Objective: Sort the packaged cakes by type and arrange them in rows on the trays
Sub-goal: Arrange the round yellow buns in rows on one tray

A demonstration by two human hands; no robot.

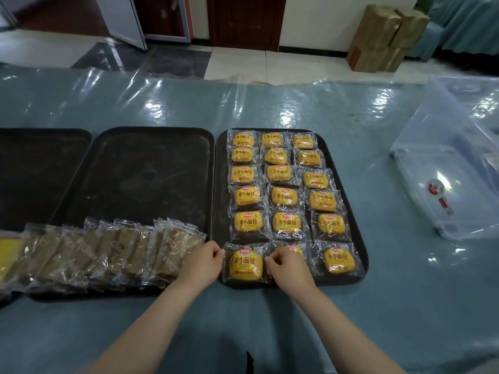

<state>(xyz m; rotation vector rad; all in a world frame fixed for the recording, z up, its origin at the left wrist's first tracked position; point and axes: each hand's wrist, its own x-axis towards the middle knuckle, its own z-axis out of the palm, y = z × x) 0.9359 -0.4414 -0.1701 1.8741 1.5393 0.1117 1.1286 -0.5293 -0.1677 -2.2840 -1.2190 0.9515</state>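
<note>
Both grips pinch the wrapper edges of one yellow packaged cake [245, 265]: left hand [203, 261] at its left edge, right hand [287, 265] at its right, covering a neighbouring cake, on the full right tray [359, 236]. Brown cakes [108, 249] line the middle tray [151, 168]; a clear bin [456, 168] sits right on the tabletop [270, 103].

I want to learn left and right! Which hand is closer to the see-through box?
Right. The right hand is on the yellow-cake tray, on the side toward the clear box; the left hand is farther away, by that tray's opposite edge.
</note>
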